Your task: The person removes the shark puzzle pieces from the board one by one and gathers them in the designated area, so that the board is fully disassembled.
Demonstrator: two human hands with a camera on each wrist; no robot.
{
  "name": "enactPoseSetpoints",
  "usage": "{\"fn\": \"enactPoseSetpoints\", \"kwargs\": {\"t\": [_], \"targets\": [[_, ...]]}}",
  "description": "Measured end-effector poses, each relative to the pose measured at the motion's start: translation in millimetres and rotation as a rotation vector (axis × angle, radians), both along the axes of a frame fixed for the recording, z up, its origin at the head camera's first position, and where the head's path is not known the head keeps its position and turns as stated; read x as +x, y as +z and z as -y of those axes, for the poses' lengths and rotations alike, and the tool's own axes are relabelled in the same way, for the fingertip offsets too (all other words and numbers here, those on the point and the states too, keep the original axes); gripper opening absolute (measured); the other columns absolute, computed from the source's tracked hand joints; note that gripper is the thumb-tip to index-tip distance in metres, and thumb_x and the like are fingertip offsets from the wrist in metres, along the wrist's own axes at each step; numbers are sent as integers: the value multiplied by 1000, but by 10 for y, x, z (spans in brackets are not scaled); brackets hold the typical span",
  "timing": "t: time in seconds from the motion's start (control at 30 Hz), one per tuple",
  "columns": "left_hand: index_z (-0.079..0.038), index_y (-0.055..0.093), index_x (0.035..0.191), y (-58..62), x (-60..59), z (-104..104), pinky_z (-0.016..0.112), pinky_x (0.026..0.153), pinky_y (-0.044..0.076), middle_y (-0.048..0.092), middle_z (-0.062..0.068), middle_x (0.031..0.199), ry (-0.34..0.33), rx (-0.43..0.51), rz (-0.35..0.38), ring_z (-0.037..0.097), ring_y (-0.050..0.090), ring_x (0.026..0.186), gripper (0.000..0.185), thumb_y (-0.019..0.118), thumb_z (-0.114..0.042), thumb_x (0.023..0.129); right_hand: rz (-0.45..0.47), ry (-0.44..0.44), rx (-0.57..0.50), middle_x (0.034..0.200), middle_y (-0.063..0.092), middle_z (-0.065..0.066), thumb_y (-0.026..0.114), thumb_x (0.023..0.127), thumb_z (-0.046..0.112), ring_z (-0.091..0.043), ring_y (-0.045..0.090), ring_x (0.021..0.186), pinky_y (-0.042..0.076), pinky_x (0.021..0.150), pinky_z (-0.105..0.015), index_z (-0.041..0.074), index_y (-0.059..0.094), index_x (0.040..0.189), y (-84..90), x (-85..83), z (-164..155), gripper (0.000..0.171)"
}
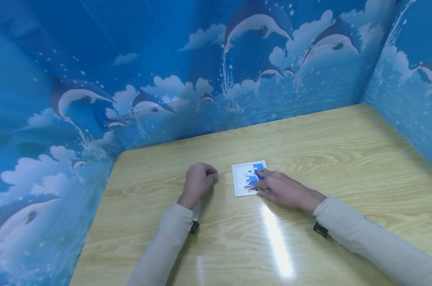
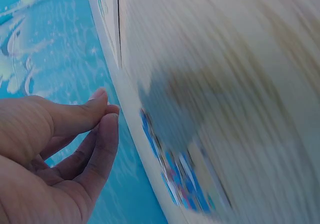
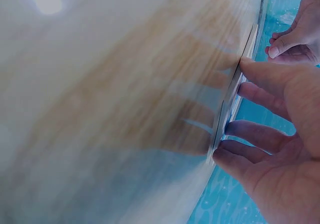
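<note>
A square white-framed jigsaw puzzle [image 1: 239,180] lies on the table, with blue, white and orange picture pieces over its right part and a plain left part. My right hand [image 1: 281,188] grips the puzzle's right side, and its fingers cover some of the picture. In the right wrist view, its thumb and fingertips [image 3: 227,159] bend onto the thin puzzle frame. To the left of the puzzle, apart from it, is my left hand [image 1: 198,183]. Its fingers are loosely curled, thumb tip [image 2: 100,95] against the forefinger, with nothing visible between them.
The wood-grain table [image 1: 148,238] meets a blue dolphin-print backdrop [image 1: 187,79] at its back and sides. A blurred blue-and-white patterned patch [image 2: 180,179] shows low in the left wrist view. Light glares off the tabletop in front of the puzzle.
</note>
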State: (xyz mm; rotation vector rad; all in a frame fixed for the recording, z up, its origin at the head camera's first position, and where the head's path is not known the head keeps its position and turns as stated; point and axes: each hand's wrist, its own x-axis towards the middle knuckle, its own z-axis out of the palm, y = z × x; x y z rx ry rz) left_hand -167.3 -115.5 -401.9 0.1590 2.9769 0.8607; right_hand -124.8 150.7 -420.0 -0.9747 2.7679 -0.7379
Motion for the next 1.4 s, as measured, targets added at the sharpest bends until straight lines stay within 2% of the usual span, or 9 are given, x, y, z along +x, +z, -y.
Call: {"fn": "enactPoseSetpoints", "kwargs": {"t": [0.17,0.3,0.47,0.63,0.77,1.07,1.4], "targets": [[-10,79,98,-31,-5,-174,40,91,54,77,5,98,-60,-11,13,22,70,98,8,77,-10,90,4,-1,8,145,44,-33,72,95,18,-51,40,137,34,109,-58,1,70,121,-5,-8,-19,32],[-9,79,97,-61,-22,-311,39,92,54,77,5,97,-119,13,17,23,71,98,9,78,-10,88,4,1,6,145,45,-33,72,95,18,-51,40,137,34,109,-58,1,70,121,-9,-13,-24,32],[-7,79,99,-99,-47,-475,38,90,55,77,6,97,-171,43,56,22,71,96,10,77,-10,89,10,-9,10,145,44,-33,72,95,18,-51,40,137,35,109,-57,1,70,121,-9,-19,-22,31],[-9,78,98,-129,-60,-607,35,86,56,77,5,95,-174,64,95,19,70,89,9,78,-10,89,22,-17,17,146,43,-33,71,95,18,-50,39,138,35,109,-57,1,70,122,-1,-21,-23,31],[-9,78,98,-155,-61,-674,35,87,56,77,4,95,-165,75,122,18,70,90,10,78,-10,88,22,-12,15,146,43,-32,71,95,17,-50,38,138,34,109,-57,0,70,122,-1,-20,-25,32],[-9,78,97,-166,-55,-724,33,88,55,77,4,94,-172,47,100,19,71,93,10,78,-8,88,30,-13,18,147,42,-33,71,95,17,-51,37,138,34,109,-58,0,69,122,-3,-15,-18,32],[-10,78,93,-169,-64,-730,32,84,56,76,2,89,-151,75,94,16,69,86,6,78,-9,88,27,-10,14,147,42,-33,71,95,17,-51,37,138,34,109,-59,0,69,122,1,-12,-22,32]]}}
